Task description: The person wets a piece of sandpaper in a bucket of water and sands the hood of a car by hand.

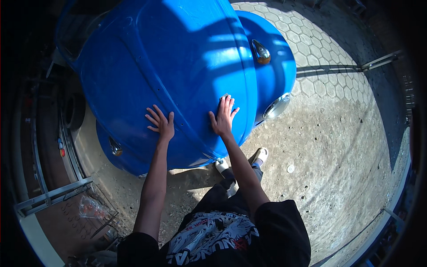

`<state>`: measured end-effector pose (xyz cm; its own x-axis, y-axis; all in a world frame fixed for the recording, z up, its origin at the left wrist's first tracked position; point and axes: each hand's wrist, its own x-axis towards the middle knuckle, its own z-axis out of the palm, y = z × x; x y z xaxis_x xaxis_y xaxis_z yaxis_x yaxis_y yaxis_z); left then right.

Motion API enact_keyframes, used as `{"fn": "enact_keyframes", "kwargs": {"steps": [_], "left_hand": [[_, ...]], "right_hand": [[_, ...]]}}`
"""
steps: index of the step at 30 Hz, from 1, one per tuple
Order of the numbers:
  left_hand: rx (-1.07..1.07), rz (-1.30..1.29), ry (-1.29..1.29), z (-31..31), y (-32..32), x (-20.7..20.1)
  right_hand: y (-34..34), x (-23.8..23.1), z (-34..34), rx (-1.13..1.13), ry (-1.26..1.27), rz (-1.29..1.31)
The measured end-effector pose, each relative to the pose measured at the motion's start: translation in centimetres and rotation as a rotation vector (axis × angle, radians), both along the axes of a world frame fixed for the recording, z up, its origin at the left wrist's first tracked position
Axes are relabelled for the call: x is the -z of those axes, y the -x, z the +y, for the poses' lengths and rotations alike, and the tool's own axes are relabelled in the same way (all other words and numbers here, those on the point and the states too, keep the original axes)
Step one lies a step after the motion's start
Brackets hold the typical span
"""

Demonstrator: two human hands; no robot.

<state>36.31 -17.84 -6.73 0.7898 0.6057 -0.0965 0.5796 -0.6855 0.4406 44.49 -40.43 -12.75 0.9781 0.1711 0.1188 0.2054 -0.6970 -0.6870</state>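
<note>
A rounded blue car hood [191, 71] with a raised centre ridge fills the upper middle. My left hand [163, 124] lies on the hood left of the ridge, its fingers spread and nothing visible in it. To the right of the ridge my right hand [224, 116] rests on the same hood, fingers stretched out and thumb apart. A dark patch shows beside its fingers; I cannot tell whether it is shadow or something under the hand. The blue right fender [280, 58] carries a chrome-cased lamp [261, 52] and a round headlight [276, 106].
Another chrome lamp [115, 147] sits on the left fender. A tyre [74, 111] and metal rails [53, 195] stand at the left, near a clear plastic bag [93, 207]. Dirt ground [329, 147] meets hexagonal paving [311, 49]. A metal post [381, 61] stands at right.
</note>
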Motion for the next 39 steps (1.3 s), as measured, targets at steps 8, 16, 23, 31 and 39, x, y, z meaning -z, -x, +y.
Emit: {"fn": "enact_keyframes", "kwargs": {"steps": [8, 16, 23, 31, 39], "left_hand": [[-0.003, 0.037, -0.012, -0.2, -0.6, -0.7], [0.099, -0.061, -0.184, -2.7, -2.8, -3.7], [0.200, -0.232, -0.335, -4.0, -12.0, -5.6], [0.081, -0.259, -0.476, -5.7, -15.1, -1.6], [0.057, -0.264, -0.458, -5.7, -13.8, -2.6]], "right_hand": [[-13.0, 0.6, -7.2, 0.173, 0.085, 0.003], [-1.1, -0.4, -3.1, -0.286, 0.006, -0.055], [-11.1, -1.0, -6.4, -0.327, 0.036, -0.146], [-28.9, -2.0, -7.4, -0.259, -0.029, -0.310], [-13.9, -2.7, -8.3, -0.535, 0.088, -0.189]]}}
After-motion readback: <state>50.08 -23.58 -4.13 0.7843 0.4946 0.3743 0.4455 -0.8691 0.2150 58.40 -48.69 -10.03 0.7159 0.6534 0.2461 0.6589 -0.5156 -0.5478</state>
